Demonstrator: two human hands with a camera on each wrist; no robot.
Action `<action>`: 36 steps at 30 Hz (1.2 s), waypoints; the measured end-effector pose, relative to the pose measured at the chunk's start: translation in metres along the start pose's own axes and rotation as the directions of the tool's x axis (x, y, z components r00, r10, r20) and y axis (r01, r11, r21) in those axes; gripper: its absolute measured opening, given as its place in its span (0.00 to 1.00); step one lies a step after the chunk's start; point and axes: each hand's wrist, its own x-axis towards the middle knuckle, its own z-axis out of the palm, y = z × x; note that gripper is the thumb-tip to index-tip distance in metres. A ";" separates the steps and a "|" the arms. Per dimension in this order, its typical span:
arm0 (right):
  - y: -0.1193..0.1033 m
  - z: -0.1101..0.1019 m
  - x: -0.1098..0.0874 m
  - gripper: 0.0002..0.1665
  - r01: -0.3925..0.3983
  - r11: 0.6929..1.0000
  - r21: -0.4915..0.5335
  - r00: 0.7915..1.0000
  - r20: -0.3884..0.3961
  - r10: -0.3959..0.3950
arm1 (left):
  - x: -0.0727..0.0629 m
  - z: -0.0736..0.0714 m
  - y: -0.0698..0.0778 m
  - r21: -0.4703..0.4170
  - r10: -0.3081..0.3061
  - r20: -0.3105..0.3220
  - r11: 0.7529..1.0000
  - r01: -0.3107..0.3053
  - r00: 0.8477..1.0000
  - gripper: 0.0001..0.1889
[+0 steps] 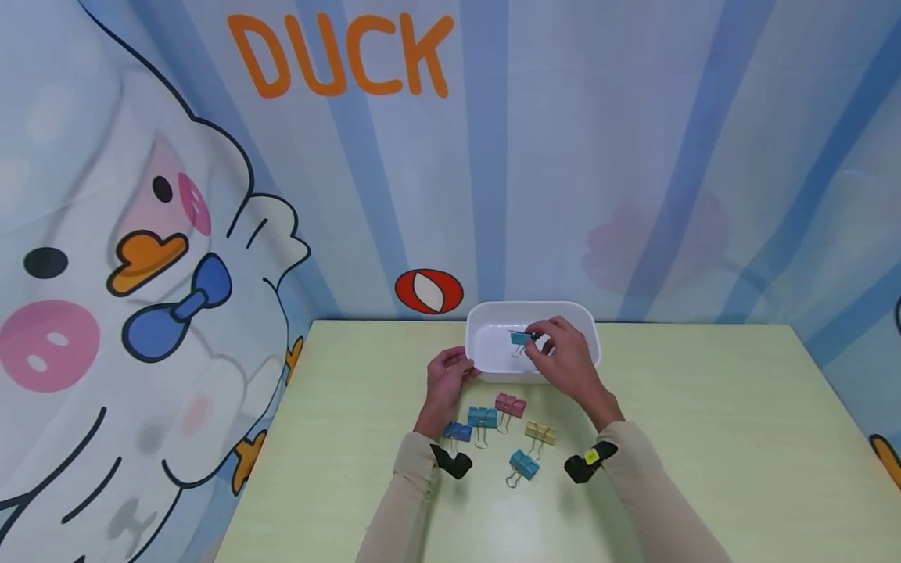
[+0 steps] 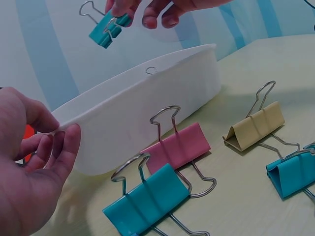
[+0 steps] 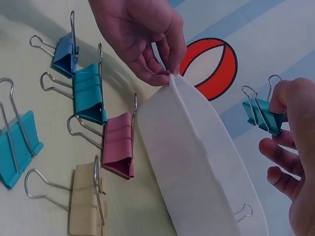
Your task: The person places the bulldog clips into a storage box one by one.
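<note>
Over the white plastic tray (image 1: pixel 486 344), my right hand (image 1: pixel 565 361) pinches a teal binder clip (image 3: pixel 263 115) between thumb and fingers. My left hand (image 1: pixel 446 385) grips the tray's left front corner, thumb and fingertips at the rim in both wrist views. A wire handle (image 2: pixel 151 71) of a clip inside shows at the tray's rim; the rest is hidden by the wall. In front of the tray lie a blue binder clip (image 1: pixel 457 432), a teal binder clip (image 1: pixel 482 417), a pink binder clip (image 1: pixel 510 404), a yellow binder clip (image 1: pixel 540 432) and another teal binder clip (image 1: pixel 524 464).
The pale wooden table (image 1: pixel 704 438) carries all of this. Just behind the tray, a printed cloth backdrop (image 1: pixel 549 156) with a duck figure rises at the table's far edge. Between my forearms sit the loose clips, with black wrist cameras on either side.
</note>
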 end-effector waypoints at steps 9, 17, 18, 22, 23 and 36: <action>0.003 0.009 0.003 0.30 -0.064 0.997 -0.041 0.996 0.065 0.066 | -0.001 0.000 -0.001 0.014 -0.012 0.019 1.000 0.012 1.000 0.19; 0.006 -0.003 -0.006 0.33 -0.078 0.996 -0.041 0.992 0.092 0.081 | 0.000 0.000 -0.001 0.009 -0.011 0.021 1.000 0.011 1.000 0.20; 0.006 -0.005 -0.008 0.32 -0.073 0.997 -0.038 0.993 0.095 0.076 | 0.000 0.000 -0.001 0.009 -0.013 0.021 1.000 0.013 1.000 0.20; 0.008 -0.011 -0.015 0.32 -0.038 0.999 -0.034 0.994 0.105 0.042 | 0.001 -0.001 -0.002 -0.008 -0.013 0.015 1.000 0.013 1.000 0.20; 0.008 -0.012 -0.017 0.32 -0.031 0.999 -0.037 0.994 0.106 0.034 | 0.002 -0.001 -0.003 -0.016 -0.011 0.015 1.000 0.012 1.000 0.20; 0.014 -0.014 -0.058 0.31 -0.037 0.999 -0.017 0.988 0.147 0.039 | 0.003 -0.002 -0.004 -0.029 -0.019 0.034 0.999 0.020 0.999 0.21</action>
